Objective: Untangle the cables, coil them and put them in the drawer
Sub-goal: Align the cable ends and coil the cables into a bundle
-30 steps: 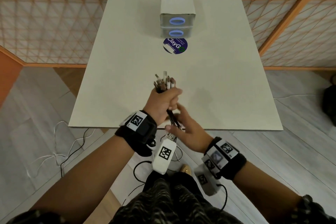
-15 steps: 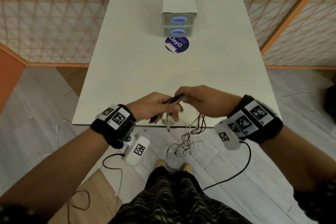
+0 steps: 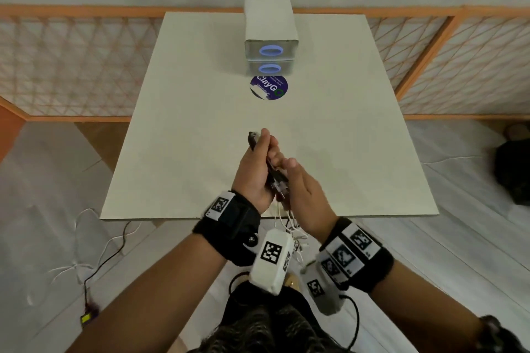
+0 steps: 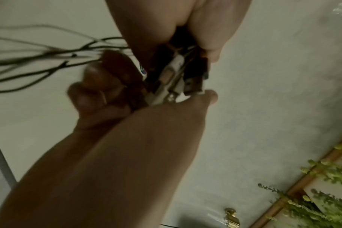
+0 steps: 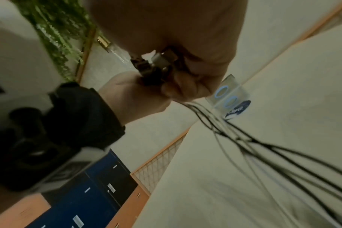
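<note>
Raised again from the table (image 3: 200, 152) edge since half a second ago, the cables (image 3: 275, 178) are clamped in the left hand (image 3: 255, 172), plugs toward twelve o'clock, so strands hang free; the right hand (image 3: 304, 195), loosely open, seemingly steadies them; the drawer (image 3: 271, 51) is closed.

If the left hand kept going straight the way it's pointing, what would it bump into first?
Probably the round purple sticker on the table, then the drawer box behind it. The left hand, gripping the cables, points toward them; height is unclear.
</note>
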